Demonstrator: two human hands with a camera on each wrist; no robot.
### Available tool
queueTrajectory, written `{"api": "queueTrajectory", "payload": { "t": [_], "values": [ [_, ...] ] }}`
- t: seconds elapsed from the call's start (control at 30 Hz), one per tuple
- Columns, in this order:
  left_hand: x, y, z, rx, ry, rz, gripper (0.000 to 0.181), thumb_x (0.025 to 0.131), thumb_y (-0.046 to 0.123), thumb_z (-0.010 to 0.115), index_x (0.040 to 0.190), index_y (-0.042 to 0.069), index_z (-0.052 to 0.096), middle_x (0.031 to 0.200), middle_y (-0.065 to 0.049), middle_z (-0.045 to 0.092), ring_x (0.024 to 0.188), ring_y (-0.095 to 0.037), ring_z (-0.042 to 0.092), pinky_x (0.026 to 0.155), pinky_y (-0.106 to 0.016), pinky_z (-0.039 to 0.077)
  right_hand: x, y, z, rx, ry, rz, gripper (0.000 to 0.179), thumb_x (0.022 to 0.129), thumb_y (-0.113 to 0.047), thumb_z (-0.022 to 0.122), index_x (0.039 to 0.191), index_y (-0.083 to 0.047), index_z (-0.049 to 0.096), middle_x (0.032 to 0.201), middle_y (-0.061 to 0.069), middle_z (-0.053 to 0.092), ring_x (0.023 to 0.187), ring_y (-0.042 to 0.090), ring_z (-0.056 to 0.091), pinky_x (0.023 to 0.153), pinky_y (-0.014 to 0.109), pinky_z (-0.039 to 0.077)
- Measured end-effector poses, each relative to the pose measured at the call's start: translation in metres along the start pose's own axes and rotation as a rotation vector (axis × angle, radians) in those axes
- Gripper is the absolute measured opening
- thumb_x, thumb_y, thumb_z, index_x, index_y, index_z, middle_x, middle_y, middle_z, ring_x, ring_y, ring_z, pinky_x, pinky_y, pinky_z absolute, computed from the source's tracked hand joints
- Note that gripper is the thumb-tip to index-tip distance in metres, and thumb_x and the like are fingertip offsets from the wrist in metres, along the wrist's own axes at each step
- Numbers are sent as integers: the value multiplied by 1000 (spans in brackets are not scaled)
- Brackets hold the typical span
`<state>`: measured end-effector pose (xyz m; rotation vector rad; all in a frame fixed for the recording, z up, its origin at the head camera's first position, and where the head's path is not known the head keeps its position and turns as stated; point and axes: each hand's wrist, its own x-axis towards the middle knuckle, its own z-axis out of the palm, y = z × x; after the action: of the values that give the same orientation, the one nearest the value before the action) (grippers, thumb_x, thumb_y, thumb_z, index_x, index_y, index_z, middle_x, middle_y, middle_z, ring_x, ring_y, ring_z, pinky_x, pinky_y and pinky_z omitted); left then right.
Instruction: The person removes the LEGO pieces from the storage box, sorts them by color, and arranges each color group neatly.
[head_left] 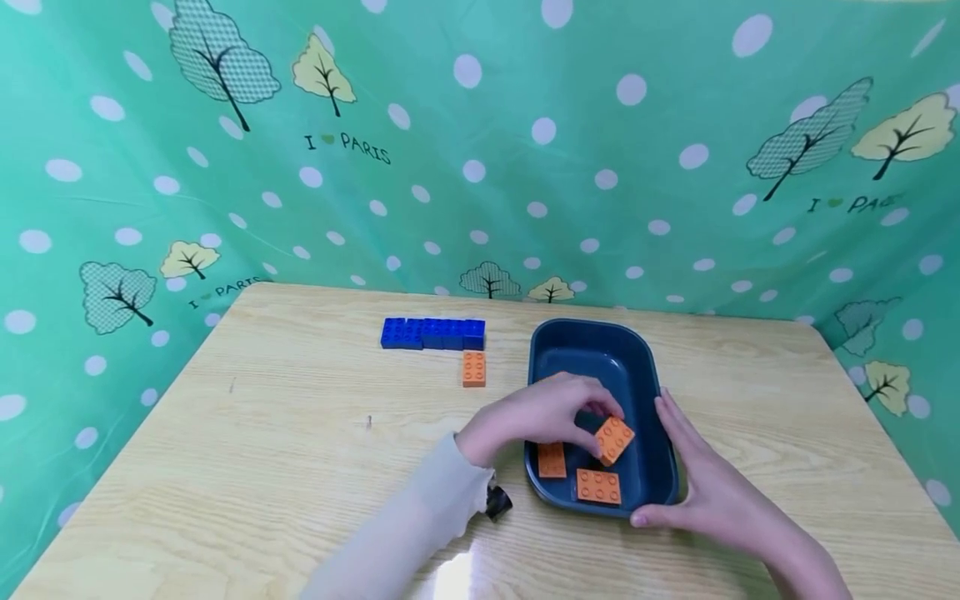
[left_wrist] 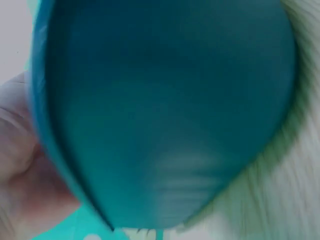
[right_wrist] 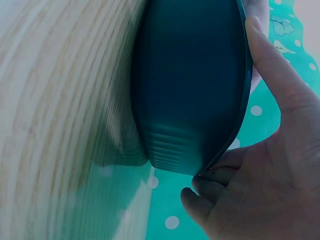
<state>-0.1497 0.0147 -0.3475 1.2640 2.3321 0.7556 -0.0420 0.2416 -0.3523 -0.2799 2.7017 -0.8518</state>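
A dark blue tray [head_left: 666, 467] stands at the middle right of the table. My left hand [head_left: 551, 408] reaches over it and pinches an orange building brick [head_left: 616, 442] between thumb and fingers, tilted above the tray floor. Inside lie another orange brick [head_left: 598, 487] near the front and an orange brick [head_left: 551, 462] at the left; more orange peeks out behind the left hand. My right hand [head_left: 705, 483] spreads around the near right corner, its extended thumb on the front rim and its fingers along the right side. In the right wrist view, its fingertips [right_wrist: 207, 182] touch the rim.
Blue bricks [head_left: 433, 333] form a row at the back of the wooden table [head_left: 262, 433]. One loose orange brick [head_left: 474, 369] sits just in front of the row's right end. A small black object [head_left: 497, 503] is by the left sleeve. Behind hangs a green dotted cloth [head_left: 420, 225].
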Motion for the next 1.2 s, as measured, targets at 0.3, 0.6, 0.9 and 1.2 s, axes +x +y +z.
{"api": "queueTrajectory", "payload": {
  "t": [0.3,0.6,0.9,1.2],
  "values": [
    [-36,-18,-26,-158,328,-89,51,77,34,86,120,16,68,118,2,68,112,-17,64,101,-32,54,0,2,-2,-8,11,-2,138,68,-53,87,160,-13,-7,167,21,-6,143,59,21,100,78,35],
    [-94,-62,-48,-232,617,-310,52,73,26,88,117,9,67,119,-5,67,111,-23,68,101,-38,56,-3,2,-2,5,20,-7,137,68,-53,87,161,-15,-7,168,20,-7,144,59,20,100,79,34],
    [-126,-93,-47,-111,564,-550,50,79,23,85,121,5,64,123,-11,64,114,-30,65,102,-41,55,-1,3,-2,7,16,-14,137,69,-52,87,161,-16,-8,168,20,-6,144,59,21,99,80,34],
    [-124,-106,-40,-14,427,-645,50,79,21,85,120,2,64,119,-12,64,109,-27,64,98,-41,55,0,1,0,18,12,-20,137,68,-53,87,161,-15,-7,168,20,-6,144,59,19,100,79,33]
  ]
}}
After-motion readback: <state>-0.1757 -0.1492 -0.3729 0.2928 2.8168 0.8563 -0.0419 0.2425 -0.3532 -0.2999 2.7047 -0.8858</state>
